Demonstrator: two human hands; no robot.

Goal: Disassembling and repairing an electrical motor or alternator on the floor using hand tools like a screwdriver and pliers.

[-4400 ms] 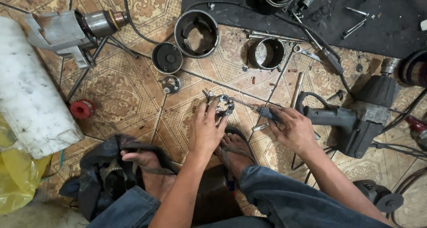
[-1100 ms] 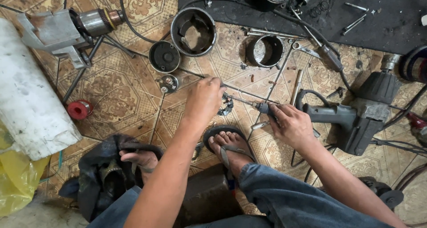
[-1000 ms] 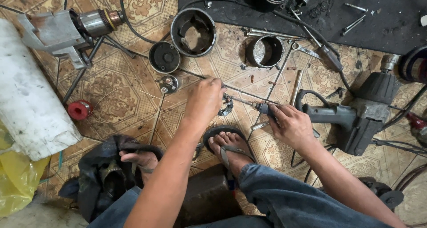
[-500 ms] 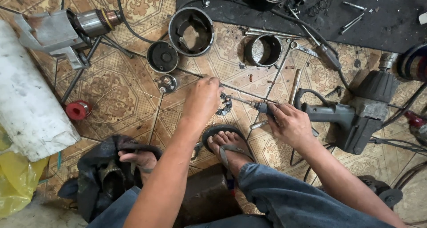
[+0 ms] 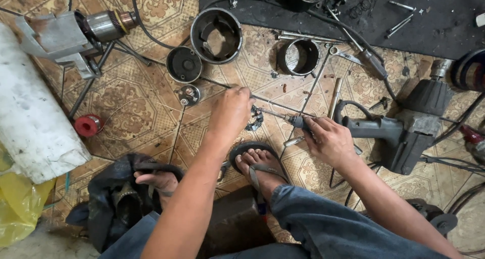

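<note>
A person seated over a patterned tile floor [image 5: 126,117] works on a small dark metal part [image 5: 256,118] lying on the tiles just beyond a sandalled foot [image 5: 257,163]. The left hand [image 5: 230,115] hovers palm-down beside the part, fingers curled loosely together; whether they grip anything cannot be told. The right hand [image 5: 328,140], right of the part, has its fingers wrapped round the dark handle of a screwdriver [image 5: 283,117] whose thin shaft points at the part. Far left of the part lies a long white wrapped bundle [image 5: 30,122], with a crumpled yellow plastic bag [image 5: 17,206] below it and a small red spool [image 5: 88,125] beside it. Above the part stand a large open steel cylinder housing [image 5: 216,29], a round black cap [image 5: 184,64] and a shorter metal ring housing [image 5: 298,57]. A motor armature on a grey bracket [image 5: 76,34] sits upper left of the part. To the right of the part a grey power drill [image 5: 404,127] rests among cables, with a black mat [image 5: 404,16] strewn with bolts beyond.
</note>
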